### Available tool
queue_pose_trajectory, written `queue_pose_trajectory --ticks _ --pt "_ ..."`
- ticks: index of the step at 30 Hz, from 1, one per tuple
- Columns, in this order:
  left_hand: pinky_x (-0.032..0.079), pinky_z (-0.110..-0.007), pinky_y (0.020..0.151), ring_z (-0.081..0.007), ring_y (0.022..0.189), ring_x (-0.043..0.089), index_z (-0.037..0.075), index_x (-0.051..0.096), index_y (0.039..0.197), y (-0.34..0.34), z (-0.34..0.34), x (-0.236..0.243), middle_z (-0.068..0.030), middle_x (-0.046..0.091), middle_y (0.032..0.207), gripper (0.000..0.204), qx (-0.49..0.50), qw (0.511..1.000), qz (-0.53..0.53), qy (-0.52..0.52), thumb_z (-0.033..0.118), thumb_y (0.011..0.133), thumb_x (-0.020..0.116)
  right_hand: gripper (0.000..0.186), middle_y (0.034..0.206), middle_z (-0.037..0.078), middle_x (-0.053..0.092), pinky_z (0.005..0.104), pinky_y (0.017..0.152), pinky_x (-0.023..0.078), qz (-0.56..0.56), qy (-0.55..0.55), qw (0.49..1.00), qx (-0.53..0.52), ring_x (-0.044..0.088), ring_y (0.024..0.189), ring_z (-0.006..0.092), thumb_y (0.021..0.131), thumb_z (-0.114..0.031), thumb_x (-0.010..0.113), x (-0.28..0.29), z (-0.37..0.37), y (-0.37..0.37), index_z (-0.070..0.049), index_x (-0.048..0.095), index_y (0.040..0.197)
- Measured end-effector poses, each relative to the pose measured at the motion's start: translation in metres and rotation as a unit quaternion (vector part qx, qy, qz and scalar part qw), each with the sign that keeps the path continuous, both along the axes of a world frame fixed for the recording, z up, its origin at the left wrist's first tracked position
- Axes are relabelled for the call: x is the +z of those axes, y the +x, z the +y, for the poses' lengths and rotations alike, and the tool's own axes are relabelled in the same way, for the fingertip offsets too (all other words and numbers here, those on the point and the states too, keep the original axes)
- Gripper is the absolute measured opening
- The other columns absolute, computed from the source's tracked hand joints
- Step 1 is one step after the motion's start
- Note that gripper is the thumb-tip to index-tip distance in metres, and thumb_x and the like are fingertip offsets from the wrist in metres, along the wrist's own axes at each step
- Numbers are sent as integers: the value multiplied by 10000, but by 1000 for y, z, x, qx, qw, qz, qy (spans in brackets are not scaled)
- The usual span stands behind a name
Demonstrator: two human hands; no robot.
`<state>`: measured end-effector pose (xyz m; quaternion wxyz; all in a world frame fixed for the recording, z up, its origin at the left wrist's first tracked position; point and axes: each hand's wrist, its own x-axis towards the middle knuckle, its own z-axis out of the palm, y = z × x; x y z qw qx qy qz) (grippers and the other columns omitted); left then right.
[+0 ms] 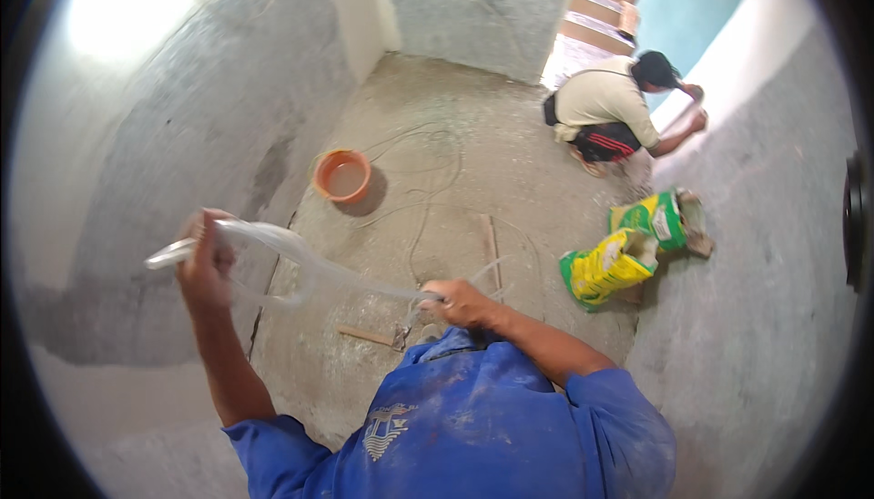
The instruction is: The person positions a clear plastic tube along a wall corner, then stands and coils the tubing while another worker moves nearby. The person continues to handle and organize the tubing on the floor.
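1. Axis: the clear tubing (289, 242) runs between your two hands, its long axis slanting from upper left down to lower right. By judgement, this line is the relation that governs handling; a pull works best along it.

2. Left grip: your left hand (208, 267), blurred, is closed around a gathered part of the tubing. A pale end or fold juts out on its far left side.

3. Right grip: your right hand (460, 303) is clenched around the other part, close to your blue shirt (492, 426). Neither hand is nearer, since both grasp it; the left has the bulkier part.

4. Location: the tubing hangs in the air ahead of your torso, over the grey floor (401, 117).

5. Appearance: translucent, whitish and glossy, thicker near the left hand, narrowing toward the right, with a faint loop drooping below. Blur hides whether it is hollow.
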<state>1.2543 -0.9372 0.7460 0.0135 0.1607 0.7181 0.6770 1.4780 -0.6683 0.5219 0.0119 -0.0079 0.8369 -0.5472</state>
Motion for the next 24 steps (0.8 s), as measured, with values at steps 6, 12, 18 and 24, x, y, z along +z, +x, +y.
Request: queue_pose_trajectory --ticks 6,12,18,24 --pt "283 -215 520 -30 570 379 56 685 912 -6 -139 86 50 500 712 359 166 978 91 90 379 1045 603 182 924 215 709 535 762 534 -109 259 960 -18 685 903 435 872 -186 577 -96 41 13 -118 694 992" --pt "220 -215 479 -39 506 323 36 671 947 26 -229 125 64 366 617 386 413 895 143 85 414 1019 641 211 944 200 724 537 805 542 -225 374 896 -80 689 933 431 834 -255 594 -118 110 28 -132 714 956" --pt "256 -185 519 -16 559 320 83 688 892 44 -289 103 72 486 727 347 476 869 137 16 397 1020 613 320 987 223 725 513 831 547 -258 406 877 -3 695 933 417 907 -378 600 -111 150 10 -102 745 981" --pt "415 -204 652 -97 742 541 48 715 981 49 -295 69 0 618 869 309 455 818 281 -211 300 1056 553 470 732 158 687 425 609 534 -309 211 924 -79 674 614 271 974 -439 619 -71 140 -31 7 721 868"
